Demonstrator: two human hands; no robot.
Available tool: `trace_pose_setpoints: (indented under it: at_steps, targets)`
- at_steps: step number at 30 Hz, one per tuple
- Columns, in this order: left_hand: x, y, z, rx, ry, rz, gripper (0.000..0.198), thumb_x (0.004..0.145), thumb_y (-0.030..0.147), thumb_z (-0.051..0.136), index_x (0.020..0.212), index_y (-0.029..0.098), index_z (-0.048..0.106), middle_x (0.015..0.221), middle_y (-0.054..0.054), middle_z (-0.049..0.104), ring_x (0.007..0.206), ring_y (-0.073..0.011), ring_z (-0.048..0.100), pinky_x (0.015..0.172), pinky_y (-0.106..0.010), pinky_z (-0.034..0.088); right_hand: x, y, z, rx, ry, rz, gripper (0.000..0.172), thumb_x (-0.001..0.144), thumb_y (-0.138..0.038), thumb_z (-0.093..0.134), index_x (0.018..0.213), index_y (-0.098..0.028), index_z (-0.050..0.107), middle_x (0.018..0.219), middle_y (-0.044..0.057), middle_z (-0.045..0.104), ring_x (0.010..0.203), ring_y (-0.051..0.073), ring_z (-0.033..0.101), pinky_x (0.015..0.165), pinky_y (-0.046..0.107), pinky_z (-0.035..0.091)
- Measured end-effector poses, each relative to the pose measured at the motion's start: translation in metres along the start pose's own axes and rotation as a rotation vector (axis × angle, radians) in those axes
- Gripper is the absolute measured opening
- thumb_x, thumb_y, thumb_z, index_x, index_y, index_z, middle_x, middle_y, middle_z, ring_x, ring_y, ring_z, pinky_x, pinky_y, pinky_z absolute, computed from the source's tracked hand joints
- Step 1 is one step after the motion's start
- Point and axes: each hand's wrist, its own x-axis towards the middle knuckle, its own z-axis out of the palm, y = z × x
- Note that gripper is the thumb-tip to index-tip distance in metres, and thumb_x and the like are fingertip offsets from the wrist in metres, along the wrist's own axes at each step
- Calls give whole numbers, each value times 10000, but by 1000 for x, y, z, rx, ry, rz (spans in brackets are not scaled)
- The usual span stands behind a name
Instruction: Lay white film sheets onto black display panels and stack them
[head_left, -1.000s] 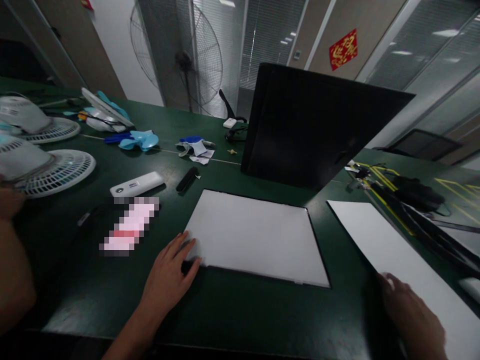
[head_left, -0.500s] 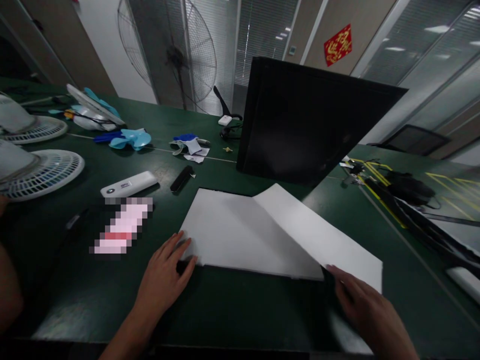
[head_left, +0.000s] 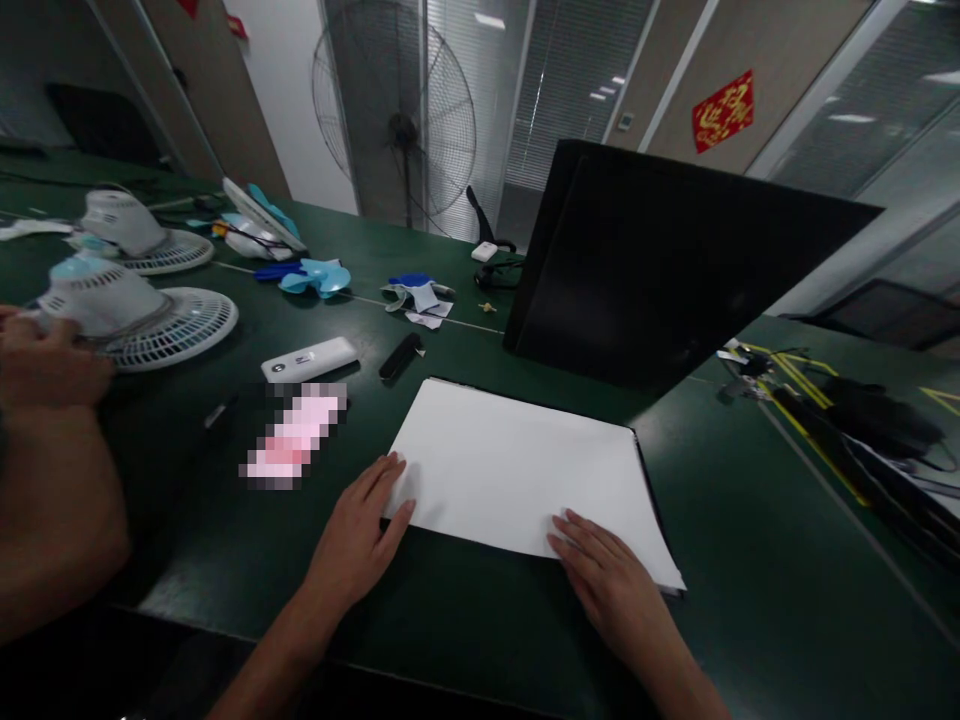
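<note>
Head view: flat, white, rectangular sheet [head_left: 510,470]

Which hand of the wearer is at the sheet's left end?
The left hand, on the white sheet at that end; the right hand lies farther right, over the near edge.

Right: bare table [head_left: 757,540] gives your right hand [head_left: 611,585] a sideways path as far as the black-and-yellow strips [head_left: 817,450]. Ahead: black panel [head_left: 675,270] blocks you beyond the white sheet [head_left: 510,470]. Left: pink item [head_left: 296,440], white device [head_left: 311,360] and co-worker's arm [head_left: 60,510] obstruct your left hand [head_left: 356,540].
</note>
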Motion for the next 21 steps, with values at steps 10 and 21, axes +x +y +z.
trace_pose_setpoints:
  at_steps: [10, 21]
  targets:
    - [3, 4, 5, 175, -60, 71, 558, 1060, 513, 471, 1501, 200, 609, 1688, -136, 441, 1567, -357, 405, 1217, -610, 427, -4, -6, 0, -9, -57, 54, 491, 1039, -121, 494, 1481, -293, 622, 1562, 32, 572, 1469, 263, 516, 1163, 507, 541]
    - [3, 7, 5, 267, -73, 106, 604, 1027, 528, 513, 1523, 191, 582, 1677, -146, 457, 1536, -361, 454, 1212, -587, 444, -42, 45, 7, -129, 185, 725, 848, 1067, -563, 456, 1670, -7, 244, 1604, 342, 409, 1516, 478, 390, 1163, 706, 418]
